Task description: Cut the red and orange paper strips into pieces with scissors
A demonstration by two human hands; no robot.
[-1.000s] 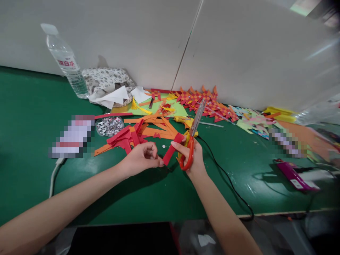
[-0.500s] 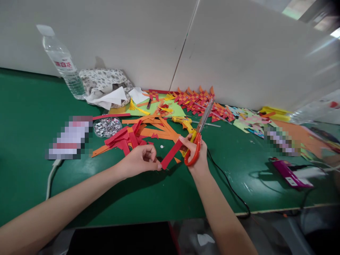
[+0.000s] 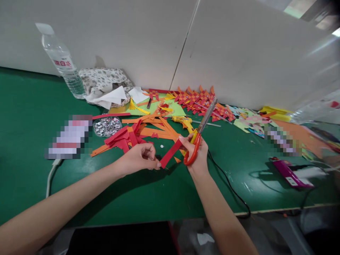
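A red paper strip (image 3: 170,153) is stretched between both hands above the green table (image 3: 32,117). My left hand (image 3: 138,158) pinches its lower left end. My right hand (image 3: 195,152) grips its upper right end with thumb and forefinger and also holds orange-handled scissors (image 3: 199,134), blades closed and pointing up to the right. Just behind the hands lies a pile of red and orange strips (image 3: 138,134).
A water bottle (image 3: 62,63), a patterned cloth pouch (image 3: 103,79) and white paper scraps stand at the back left. A dish of googly eyes (image 3: 106,126) sits left of the strips. Woven paper fish (image 3: 202,99) line the wall. A purple device (image 3: 288,173) and a black cable (image 3: 228,184) lie right.
The scissors have tilted further to the right and my right hand has shifted slightly right. The strip stays held between both hands.
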